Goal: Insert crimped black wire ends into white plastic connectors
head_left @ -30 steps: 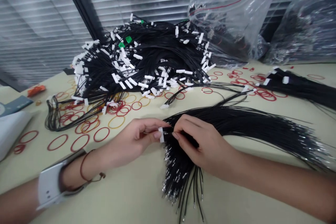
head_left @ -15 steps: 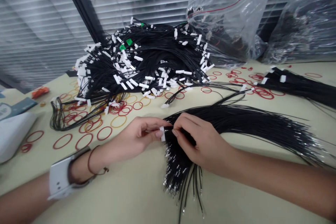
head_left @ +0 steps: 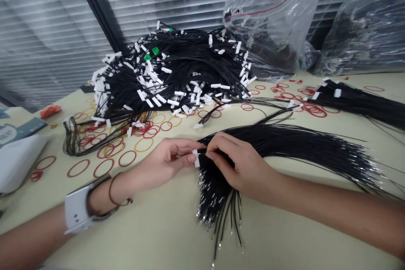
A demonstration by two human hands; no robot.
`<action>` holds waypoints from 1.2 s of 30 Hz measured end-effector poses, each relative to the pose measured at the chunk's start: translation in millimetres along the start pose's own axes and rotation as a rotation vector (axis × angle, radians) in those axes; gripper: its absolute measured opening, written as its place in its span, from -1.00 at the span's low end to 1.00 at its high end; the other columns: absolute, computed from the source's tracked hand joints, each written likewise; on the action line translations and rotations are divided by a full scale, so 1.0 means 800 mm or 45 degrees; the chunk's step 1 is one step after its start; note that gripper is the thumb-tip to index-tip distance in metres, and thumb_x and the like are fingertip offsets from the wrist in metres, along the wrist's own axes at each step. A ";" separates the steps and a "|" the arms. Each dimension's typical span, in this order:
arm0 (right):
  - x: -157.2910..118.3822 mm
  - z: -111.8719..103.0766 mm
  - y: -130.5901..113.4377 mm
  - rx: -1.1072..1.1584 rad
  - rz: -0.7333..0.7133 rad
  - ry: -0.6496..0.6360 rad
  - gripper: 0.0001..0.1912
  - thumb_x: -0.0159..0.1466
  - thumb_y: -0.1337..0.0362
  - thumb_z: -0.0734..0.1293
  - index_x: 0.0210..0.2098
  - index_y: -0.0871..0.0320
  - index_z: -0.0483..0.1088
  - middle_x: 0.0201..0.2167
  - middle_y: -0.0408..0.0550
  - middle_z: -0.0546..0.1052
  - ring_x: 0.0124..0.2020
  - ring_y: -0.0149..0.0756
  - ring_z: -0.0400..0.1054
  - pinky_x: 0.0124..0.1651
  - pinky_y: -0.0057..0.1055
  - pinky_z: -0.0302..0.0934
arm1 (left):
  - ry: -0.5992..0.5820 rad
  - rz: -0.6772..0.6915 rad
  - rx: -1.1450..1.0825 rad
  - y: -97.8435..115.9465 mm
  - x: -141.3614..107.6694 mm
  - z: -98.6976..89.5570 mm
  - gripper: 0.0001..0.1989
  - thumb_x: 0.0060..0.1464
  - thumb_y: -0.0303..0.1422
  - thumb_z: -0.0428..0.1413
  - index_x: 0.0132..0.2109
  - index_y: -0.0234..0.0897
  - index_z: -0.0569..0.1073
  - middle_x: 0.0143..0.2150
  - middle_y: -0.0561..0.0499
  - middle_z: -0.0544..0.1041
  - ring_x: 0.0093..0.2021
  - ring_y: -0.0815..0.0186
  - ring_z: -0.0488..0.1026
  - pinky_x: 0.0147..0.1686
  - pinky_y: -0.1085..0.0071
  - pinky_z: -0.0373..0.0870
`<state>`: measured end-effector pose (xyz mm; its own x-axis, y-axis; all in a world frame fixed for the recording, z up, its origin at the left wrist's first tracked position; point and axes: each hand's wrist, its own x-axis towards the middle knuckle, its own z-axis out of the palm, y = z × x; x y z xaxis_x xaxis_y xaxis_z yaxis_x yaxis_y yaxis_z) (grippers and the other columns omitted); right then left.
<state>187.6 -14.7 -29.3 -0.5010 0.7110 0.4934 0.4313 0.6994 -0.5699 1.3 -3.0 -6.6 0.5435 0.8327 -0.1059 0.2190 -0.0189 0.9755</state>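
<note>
My left hand (head_left: 167, 161) pinches a small white plastic connector (head_left: 196, 158) between thumb and fingertips. My right hand (head_left: 240, 162) sits just beside it, its thumb and fingers closed on a black wire at the connector's end. That wire belongs to a large fan of thin black wires (head_left: 291, 147) with bright crimped metal tips, spread under and to the right of my right hand. Behind my hands lies a big heap of black wires ending in white connectors (head_left: 177, 76). The connector's mating end is hidden by my fingers.
Red and tan rubber bands (head_left: 126, 158) lie scattered on the pale green table (head_left: 152, 236). A further wire bundle (head_left: 357, 103) lies at right. Clear plastic bags (head_left: 268, 21) of wires stand at the back before window blinds. A white pad (head_left: 19, 162) sits at left.
My hands stay on the connector and wire with little movement. The whole scene drifts slightly in view as my head moves, and my left wrist appears further right.
</note>
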 end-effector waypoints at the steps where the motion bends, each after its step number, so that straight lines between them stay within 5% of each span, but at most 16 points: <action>1: 0.000 0.001 0.000 -0.001 0.000 0.006 -0.89 0.24 0.40 0.09 -0.42 0.20 0.18 -0.43 -0.12 0.26 -0.38 -0.44 0.13 -0.31 -0.49 0.06 | 0.004 -0.006 -0.015 0.000 0.000 0.000 -0.77 0.05 -0.51 0.03 -0.13 -0.32 0.46 -0.24 -0.01 0.57 -0.27 0.41 0.47 -0.23 0.50 0.38; 24: 0.000 0.001 0.000 0.053 0.030 -0.023 -0.89 0.22 0.41 0.12 -0.44 0.20 0.17 -0.46 -0.16 0.27 -0.42 -0.48 0.13 -0.36 -0.51 0.04 | -0.034 -0.046 -0.105 -0.001 -0.002 0.002 -0.77 0.00 -0.56 0.09 -0.16 -0.31 0.49 -0.34 0.05 0.60 -0.36 0.49 0.46 -0.34 0.64 0.32; 36: -0.003 0.002 -0.003 -0.089 0.117 -0.072 -0.89 0.23 0.42 0.07 -0.44 0.18 0.09 -0.45 -0.14 0.24 -0.41 -0.44 0.10 -0.37 -0.47 0.04 | 0.047 0.026 0.348 0.005 0.001 0.007 -0.77 0.07 -0.51 -0.02 -0.13 -0.34 0.43 -0.27 -0.01 0.50 -0.27 0.37 0.40 -0.28 0.49 0.30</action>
<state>186.6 -18.0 -30.3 -0.4978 0.7682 0.4025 0.5272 0.6365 -0.5629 7.1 -5.2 -3.8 0.5213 0.8501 -0.0750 0.4220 -0.1804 0.8885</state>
